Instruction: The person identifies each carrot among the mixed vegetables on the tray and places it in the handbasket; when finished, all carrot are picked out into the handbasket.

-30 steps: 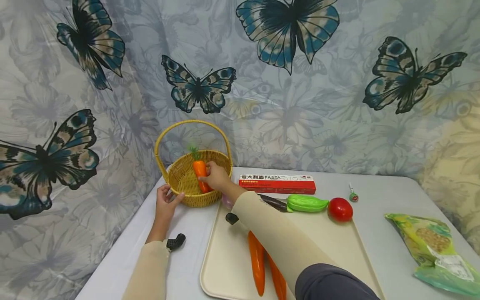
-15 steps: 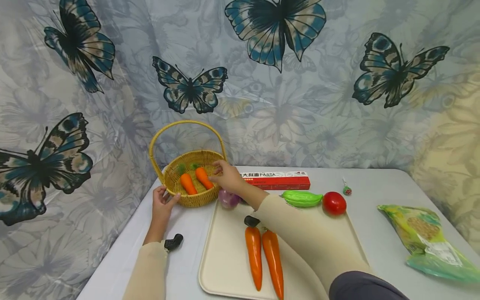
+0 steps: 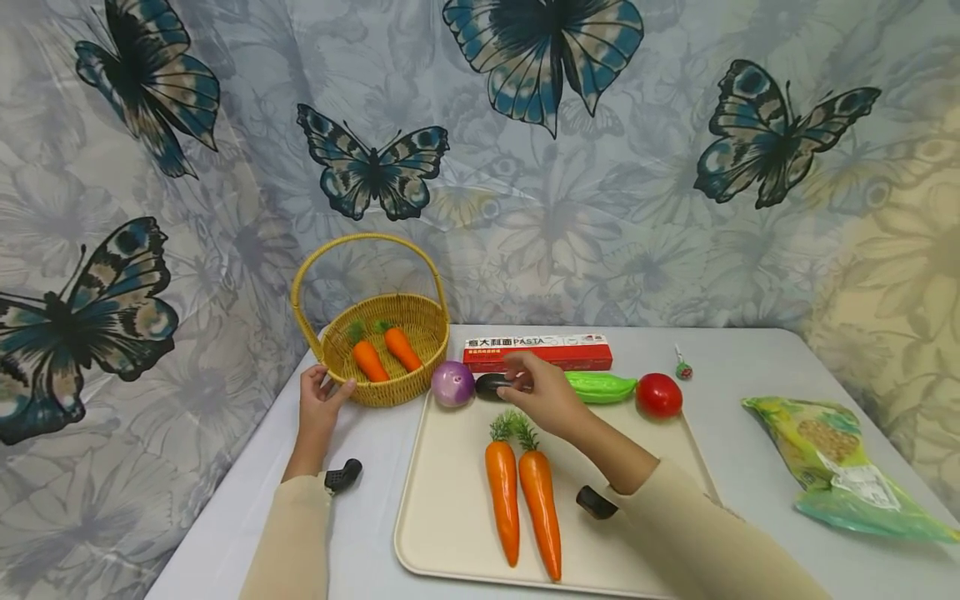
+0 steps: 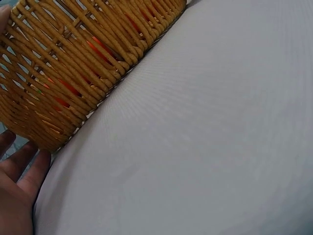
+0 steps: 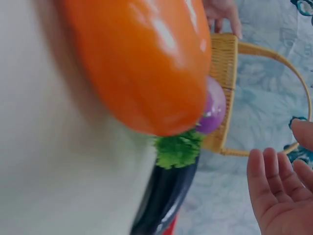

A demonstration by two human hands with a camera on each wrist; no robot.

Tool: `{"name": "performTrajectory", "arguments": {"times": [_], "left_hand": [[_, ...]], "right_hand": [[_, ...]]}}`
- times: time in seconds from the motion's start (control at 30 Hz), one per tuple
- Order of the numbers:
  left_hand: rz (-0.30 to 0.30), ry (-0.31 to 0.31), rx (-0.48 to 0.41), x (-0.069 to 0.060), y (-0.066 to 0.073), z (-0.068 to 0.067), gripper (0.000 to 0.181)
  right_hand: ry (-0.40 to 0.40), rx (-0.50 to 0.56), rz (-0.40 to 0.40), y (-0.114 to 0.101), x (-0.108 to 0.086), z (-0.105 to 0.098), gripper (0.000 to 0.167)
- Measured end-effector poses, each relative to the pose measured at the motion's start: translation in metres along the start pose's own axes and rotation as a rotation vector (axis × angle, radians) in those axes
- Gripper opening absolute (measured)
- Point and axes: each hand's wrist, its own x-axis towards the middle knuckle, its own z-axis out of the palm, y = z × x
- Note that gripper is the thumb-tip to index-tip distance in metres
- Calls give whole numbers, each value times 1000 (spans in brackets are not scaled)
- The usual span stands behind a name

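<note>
Two tapered orange carrots with leafy green tops point(image 3: 369, 361) lay inside the handled yellow woven basket point(image 3: 397, 393) in the head view. We saw two longer orange carrots point(image 3: 502, 500) side by side on the cream rectangular tray point(image 3: 442, 525), nearer us than the right hand point(image 3: 546, 396). That hand held nothing, thumb and fingers apart, over the glossy dark eggplant point(image 3: 489, 386). We judged the step to be a pause between placements; another would call for lowering those fingers onto one piece and pinching it.

From the left wrist, we saw the left hand point(image 4: 17, 198) spread wide, fingers touching the basket's outer wall, apparently steadying it.

From the right wrist, we saw the right hand's fingers extended and empty, well apart from the nearest long carrot.
</note>
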Motion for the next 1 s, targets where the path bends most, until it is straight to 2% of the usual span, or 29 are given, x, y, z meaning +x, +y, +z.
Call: {"name": "performTrajectory", "arguments": {"times": [0.1, 0.27, 0.4, 0.6, 0.73, 0.87, 1.0], "left_hand": [[-1, -1, 5, 0, 0, 0, 65], [3, -6, -3, 1, 1, 0, 67], [-10, -2, 6, 1, 1, -1, 70], [-32, 8, 8, -1, 0, -2, 69], [-47, 21, 2, 4, -11, -5, 66], [-34, 32, 0, 11, -24, -7, 64], [-12, 32, 4, 15, -27, -5, 65]], "right_hand": [[-18, -23, 19, 4, -18, -3, 44], [-17, -122, 41, 6, -43, -5, 48], [-37, -185, 105, 6, -55, -6, 54], [-154, -248, 234, 9, -70, -3, 61], [-237, -276, 280, 10, -79, 1, 66], [-286, -291, 346, 9, -85, 4, 70], [-326, -318, 389, 10, -88, 5, 71]]}}
